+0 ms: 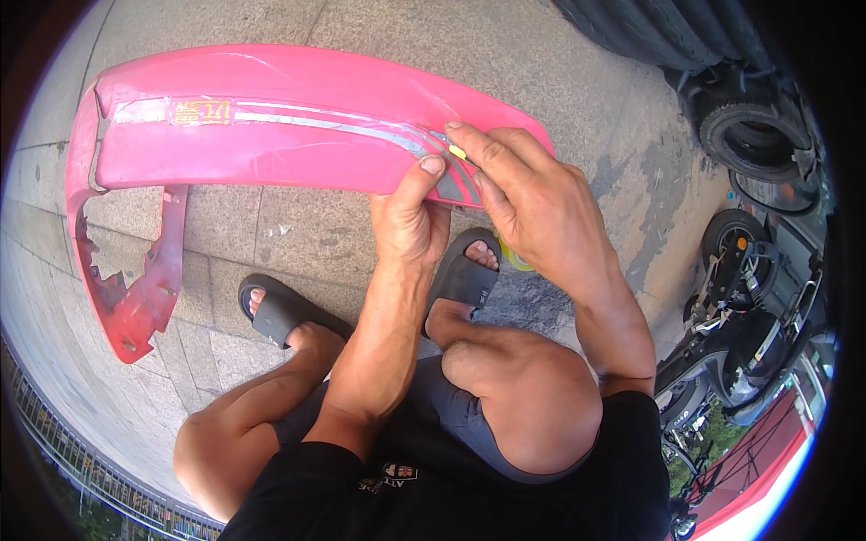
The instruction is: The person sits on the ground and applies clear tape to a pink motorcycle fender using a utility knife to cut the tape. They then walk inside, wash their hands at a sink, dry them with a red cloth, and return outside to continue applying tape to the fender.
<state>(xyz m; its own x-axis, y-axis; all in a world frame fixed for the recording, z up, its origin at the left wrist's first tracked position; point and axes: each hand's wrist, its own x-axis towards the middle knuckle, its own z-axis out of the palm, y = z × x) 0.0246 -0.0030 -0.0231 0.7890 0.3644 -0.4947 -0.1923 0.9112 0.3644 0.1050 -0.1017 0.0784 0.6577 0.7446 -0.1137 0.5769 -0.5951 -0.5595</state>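
Pink panel, gripped toward four o'clock
Left hand pinches its edge — likely steadying it — right hand pinches a yellow piece by the stripes.

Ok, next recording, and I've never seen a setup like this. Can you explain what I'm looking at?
There's no machine here: these are a person's own bare hands, seen from above by a wide fisheye camera worn on the head, so straight edges curve near the rim. The left hand holds the lower edge of a long pink panel with silvery stripes, its thumb on top. The right hand pinches a small yellow item against the striped end; what it is, I can't tell. The panel's far left part looks jagged. Below is paved ground, with the wearer's dark sandals on it. A tire shows at the right.
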